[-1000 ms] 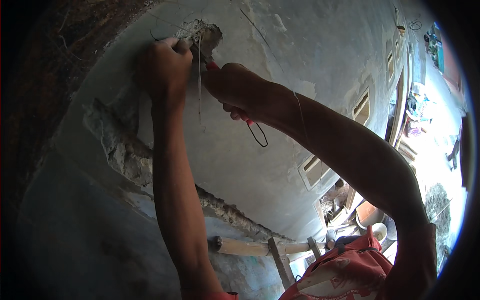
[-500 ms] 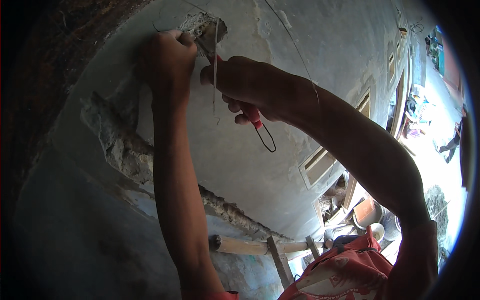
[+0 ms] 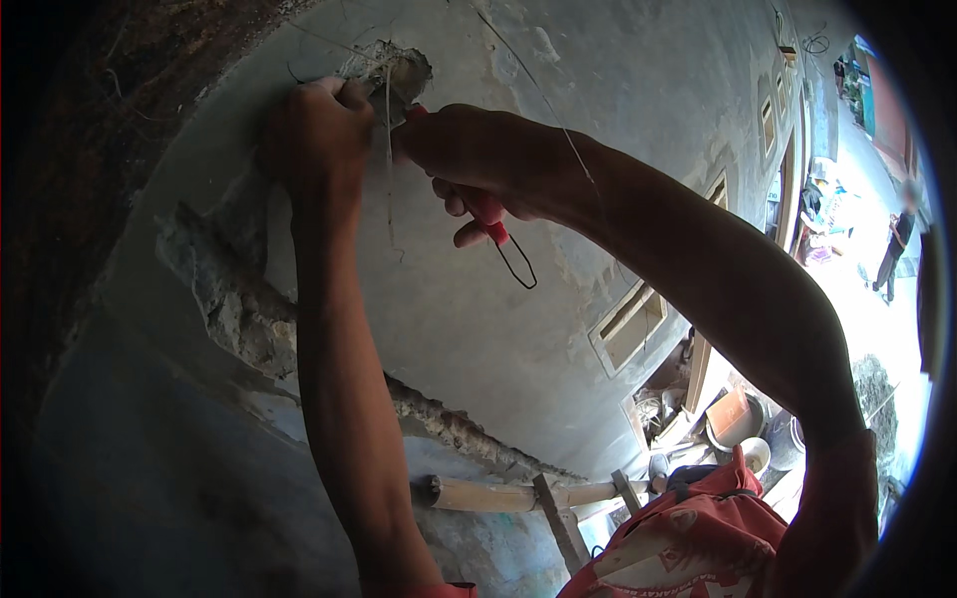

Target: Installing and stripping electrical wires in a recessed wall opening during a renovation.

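- Gripping a red-handled metal tool [image 3: 486, 207] in our right hand [image 3: 449, 149]
- Our left hand [image 3: 324, 130] curls beside a rough-edged grey wall hole [image 3: 409, 72]; we cannot tell its grip

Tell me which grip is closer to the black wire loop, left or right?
Right. The right grip is around the red handle, just above the loop; the left grip is farther off, up beside the hole in the wall.

bamboo pole [image 3: 488, 495], low | pale bucket [image 3: 756, 455], lower right | person [image 3: 895, 244] standing, right
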